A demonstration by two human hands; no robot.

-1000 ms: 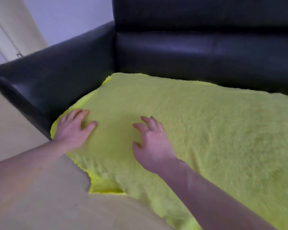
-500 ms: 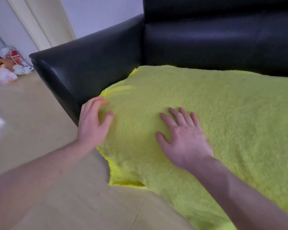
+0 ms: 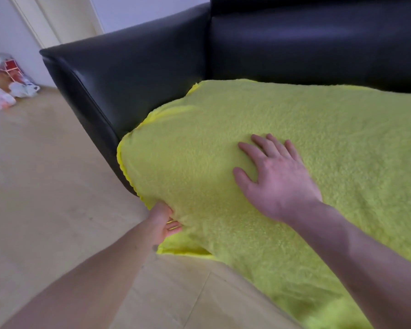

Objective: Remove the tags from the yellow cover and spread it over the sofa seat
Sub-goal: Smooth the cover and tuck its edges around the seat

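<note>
The fluffy yellow cover (image 3: 306, 129) lies spread across the seat of the black leather sofa (image 3: 133, 74) and hangs over its front edge towards the floor. My right hand (image 3: 275, 179) rests flat on the cover, palm down, fingers apart. My left hand (image 3: 163, 222) is at the hanging front-left corner, its fingers curled under the cover's edge and gripping it. No tags are visible on the cover.
The sofa's left armrest (image 3: 100, 96) stands close to the cover's left edge. Pale wooden floor (image 3: 45, 198) stretches to the left and front. Bags and small items (image 3: 5, 86) sit on the floor by the far wall.
My left hand has come off the top of the cover and dropped to the front-left corner, taking hold of the edge from below. The right hand stays flat on the cover.
</note>
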